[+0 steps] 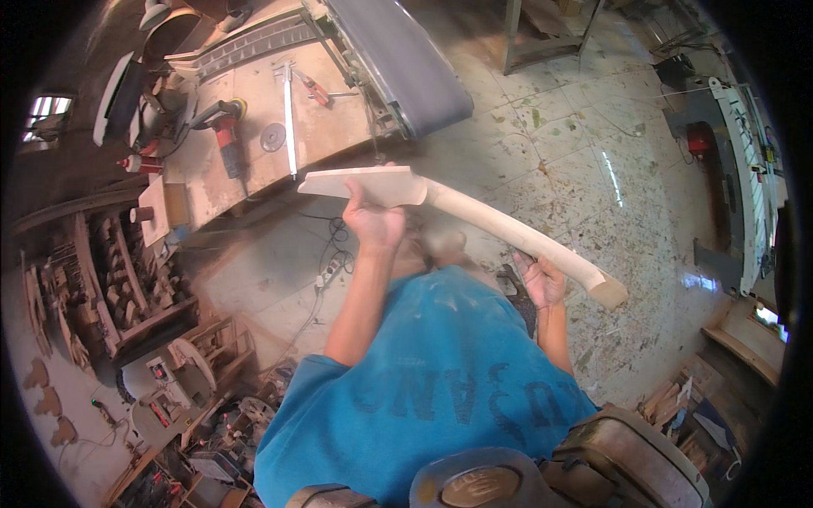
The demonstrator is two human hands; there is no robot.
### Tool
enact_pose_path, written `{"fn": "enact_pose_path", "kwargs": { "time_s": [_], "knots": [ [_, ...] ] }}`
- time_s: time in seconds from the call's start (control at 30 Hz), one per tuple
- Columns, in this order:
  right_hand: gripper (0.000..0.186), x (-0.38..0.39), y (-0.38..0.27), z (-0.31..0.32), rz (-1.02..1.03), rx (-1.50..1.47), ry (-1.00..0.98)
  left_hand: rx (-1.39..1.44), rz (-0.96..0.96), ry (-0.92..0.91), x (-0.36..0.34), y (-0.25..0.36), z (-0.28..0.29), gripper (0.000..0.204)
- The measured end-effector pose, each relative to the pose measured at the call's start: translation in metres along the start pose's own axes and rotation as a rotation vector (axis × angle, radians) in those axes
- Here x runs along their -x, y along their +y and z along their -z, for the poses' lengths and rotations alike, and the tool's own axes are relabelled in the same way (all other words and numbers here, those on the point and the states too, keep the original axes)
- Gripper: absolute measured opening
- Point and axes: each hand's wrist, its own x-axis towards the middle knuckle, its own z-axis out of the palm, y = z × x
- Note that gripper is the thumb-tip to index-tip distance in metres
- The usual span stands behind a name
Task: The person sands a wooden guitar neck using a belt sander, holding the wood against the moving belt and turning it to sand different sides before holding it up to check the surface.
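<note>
Guitar neck point(474, 222) within both hands' fingers point(364, 206).

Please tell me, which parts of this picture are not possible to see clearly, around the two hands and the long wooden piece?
Head view only:
- Left hand: its fingers wrap behind the flat wide end of the wooden piece, so their tips are hidden.
- Right hand: its palm side is covered by the wood.
- Floor below the hands: motion blur and the blue shirt hide it.
- Small tools on the workbench: too small to identify.
- Belt sander: cut off by the top edge.
</note>
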Motion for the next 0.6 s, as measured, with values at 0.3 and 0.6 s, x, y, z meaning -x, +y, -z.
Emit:
{"fn": "enact_pose_path", "kwargs": {
  "time_s": [0.3, 0.6],
  "knots": [
    [0.043, -0.014, 0.017, 0.019, -0.064, -0.083, -0.299, 0.021, -0.087, -0.307, 0.007, 0.009, -0.031, 0.078],
    [0.042, -0.003, 0.004, 0.015, -0.017, -0.120, -0.358, 0.002, -0.055, -0.493, 0.014, -0.006, -0.061, 0.079]
  ]
}}
